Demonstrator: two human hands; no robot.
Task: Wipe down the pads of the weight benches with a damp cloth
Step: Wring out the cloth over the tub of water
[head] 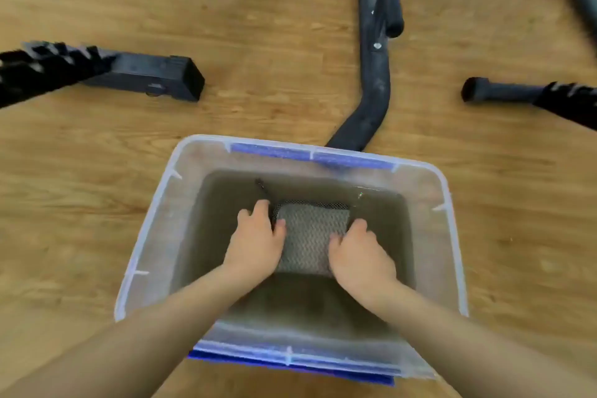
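Wood floor (97,203), bench legs (374,81) at the far side. Both hands, left hand (255,239) and right hand (358,252), grip the cloth (310,236) in the water tub (155,236). Looks like only soaking so far, no pads wiped.

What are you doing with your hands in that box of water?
A person is getting the cloth wet for cleaning. Both hands are down inside a clear plastic tub that sits on the wooden floor and holds murky water. The left hand grips one side of the grey cloth and the right hand grips the other. Black bench legs stand on the floor around the tub. No bench pad is being wiped yet.
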